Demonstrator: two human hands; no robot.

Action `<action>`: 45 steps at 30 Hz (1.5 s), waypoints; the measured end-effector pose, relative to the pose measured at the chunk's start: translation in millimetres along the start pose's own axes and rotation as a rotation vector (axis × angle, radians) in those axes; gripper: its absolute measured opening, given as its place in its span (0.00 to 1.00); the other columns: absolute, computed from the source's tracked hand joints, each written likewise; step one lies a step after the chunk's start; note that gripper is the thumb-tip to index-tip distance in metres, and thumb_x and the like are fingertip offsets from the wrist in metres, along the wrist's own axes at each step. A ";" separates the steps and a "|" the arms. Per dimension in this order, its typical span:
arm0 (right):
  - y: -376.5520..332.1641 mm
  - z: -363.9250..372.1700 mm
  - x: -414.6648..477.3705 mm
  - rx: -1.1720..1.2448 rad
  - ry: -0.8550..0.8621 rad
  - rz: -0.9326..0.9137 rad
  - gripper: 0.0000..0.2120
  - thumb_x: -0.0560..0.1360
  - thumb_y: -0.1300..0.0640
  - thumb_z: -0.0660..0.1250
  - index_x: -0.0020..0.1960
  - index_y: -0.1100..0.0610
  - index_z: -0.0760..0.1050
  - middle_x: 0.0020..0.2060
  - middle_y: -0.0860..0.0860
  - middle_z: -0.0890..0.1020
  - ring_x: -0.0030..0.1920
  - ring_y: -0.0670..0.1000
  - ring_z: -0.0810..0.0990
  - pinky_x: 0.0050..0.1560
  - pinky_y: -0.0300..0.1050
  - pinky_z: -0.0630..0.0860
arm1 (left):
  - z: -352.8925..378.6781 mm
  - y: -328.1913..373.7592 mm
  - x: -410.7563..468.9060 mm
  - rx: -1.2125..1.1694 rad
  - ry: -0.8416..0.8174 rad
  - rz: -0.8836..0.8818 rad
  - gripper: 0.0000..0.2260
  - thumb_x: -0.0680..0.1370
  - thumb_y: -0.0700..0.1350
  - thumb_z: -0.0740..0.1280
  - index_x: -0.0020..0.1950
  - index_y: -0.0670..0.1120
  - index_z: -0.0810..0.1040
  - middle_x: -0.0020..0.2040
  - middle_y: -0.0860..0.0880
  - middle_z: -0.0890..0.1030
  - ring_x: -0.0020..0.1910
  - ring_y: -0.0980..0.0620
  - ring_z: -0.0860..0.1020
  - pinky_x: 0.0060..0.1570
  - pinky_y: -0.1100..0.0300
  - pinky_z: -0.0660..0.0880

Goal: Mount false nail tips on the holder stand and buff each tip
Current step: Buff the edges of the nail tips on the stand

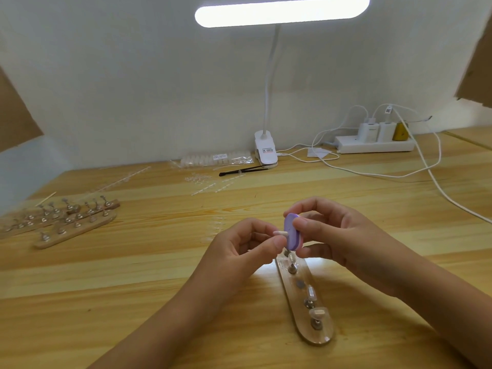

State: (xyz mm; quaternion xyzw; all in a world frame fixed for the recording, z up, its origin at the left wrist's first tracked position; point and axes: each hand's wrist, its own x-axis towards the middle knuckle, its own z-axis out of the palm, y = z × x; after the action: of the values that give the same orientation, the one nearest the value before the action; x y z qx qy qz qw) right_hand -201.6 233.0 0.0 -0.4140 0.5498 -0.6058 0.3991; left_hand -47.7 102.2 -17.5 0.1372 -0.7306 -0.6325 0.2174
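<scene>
While our left hand [239, 246] pinches a pale plastic nail tip [279, 233], right hand [340, 235] grips purple oval buffer [290, 233] touching it, light wooden tabletop [159, 275] wide around.

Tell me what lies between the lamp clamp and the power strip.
Head view: white cables and a white paper scrap between lamp clamp and power strip.
</scene>
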 end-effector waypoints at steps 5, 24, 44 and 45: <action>-0.2 0.1 -0.9 0.007 -0.020 0.017 0.11 0.71 0.52 0.73 0.52 0.52 0.82 0.45 0.53 0.85 0.46 0.51 0.84 0.45 0.39 0.80 | 0.0 0.1 0.0 0.010 0.011 -0.007 0.07 0.72 0.54 0.70 0.45 0.53 0.83 0.39 0.53 0.83 0.40 0.58 0.80 0.47 0.65 0.77; -2.7 -4.3 -1.6 -0.025 -0.033 -0.026 0.09 0.72 0.55 0.69 0.51 0.50 0.83 0.44 0.50 0.84 0.45 0.48 0.84 0.45 0.39 0.79 | -8.2 -3.8 5.3 -0.212 0.049 -0.045 0.10 0.69 0.51 0.73 0.47 0.52 0.87 0.47 0.56 0.84 0.48 0.61 0.80 0.54 0.62 0.76; -3.0 -4.3 -0.3 0.014 0.084 -0.023 0.11 0.67 0.51 0.78 0.41 0.54 0.78 0.40 0.53 0.83 0.42 0.48 0.83 0.42 0.37 0.79 | -2.9 -0.9 1.8 -0.038 0.059 -0.037 0.08 0.68 0.54 0.72 0.45 0.56 0.85 0.40 0.53 0.81 0.39 0.60 0.78 0.46 0.68 0.76; -2.4 -4.7 0.2 0.015 0.078 -0.022 0.09 0.69 0.51 0.77 0.39 0.53 0.78 0.39 0.53 0.83 0.41 0.48 0.82 0.42 0.37 0.79 | -3.1 -1.1 1.7 -0.050 0.054 -0.042 0.07 0.69 0.54 0.73 0.45 0.55 0.85 0.39 0.53 0.81 0.38 0.59 0.79 0.47 0.67 0.77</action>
State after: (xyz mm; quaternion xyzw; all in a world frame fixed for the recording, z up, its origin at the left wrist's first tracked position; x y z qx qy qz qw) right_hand -206.2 234.6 2.1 -0.3931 0.5560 -0.6299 0.3736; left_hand -47.7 98.5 -18.0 0.1642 -0.7052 -0.6513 0.2270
